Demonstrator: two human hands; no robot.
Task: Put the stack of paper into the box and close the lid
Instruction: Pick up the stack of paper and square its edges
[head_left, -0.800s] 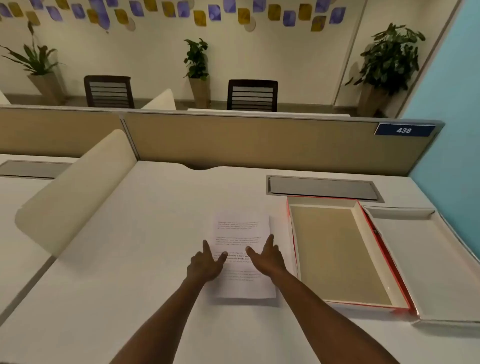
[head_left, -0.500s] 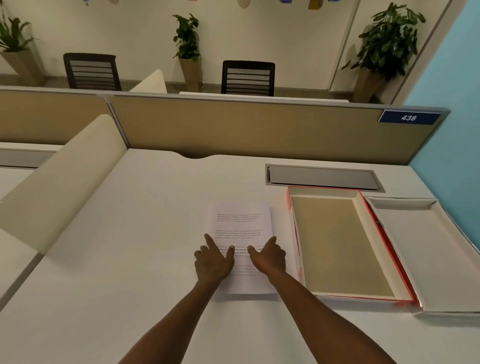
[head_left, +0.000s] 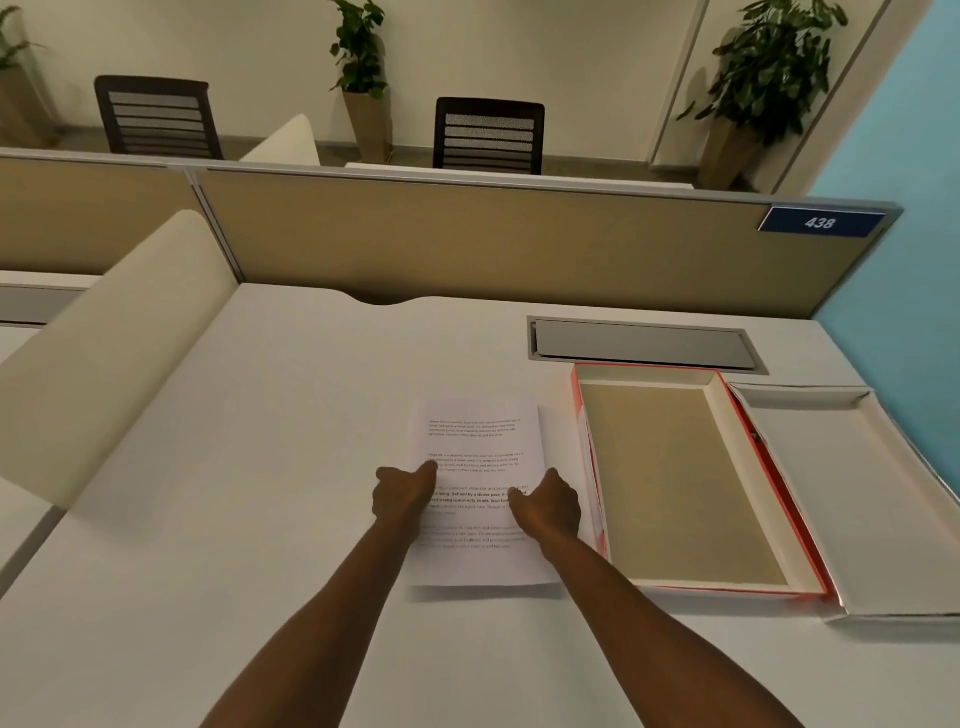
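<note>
A white stack of paper (head_left: 475, 431) with printed text lies flat on the white desk (head_left: 260, 467), just left of the box. My left hand (head_left: 402, 496) curls around the stack's left edge, thumb on top. At the right edge my right hand (head_left: 548, 509) does the same, close to the box wall. The flat red-edged box (head_left: 675, 488) stands open with nothing in it and a tan bottom. Its hinged white lid (head_left: 852, 499) lies folded out flat to the right.
A grey cable hatch (head_left: 641, 345) sits in the desk behind the box. A tan partition (head_left: 467, 239) closes the far side, and a cream curved divider (head_left: 104, 338) borders the left. A blue wall (head_left: 914, 260) stands on the right.
Both hands moved from lying flat on the middle of the stack out to its left and right edges, with fingers curling around them. The camera tilted down and closer.
</note>
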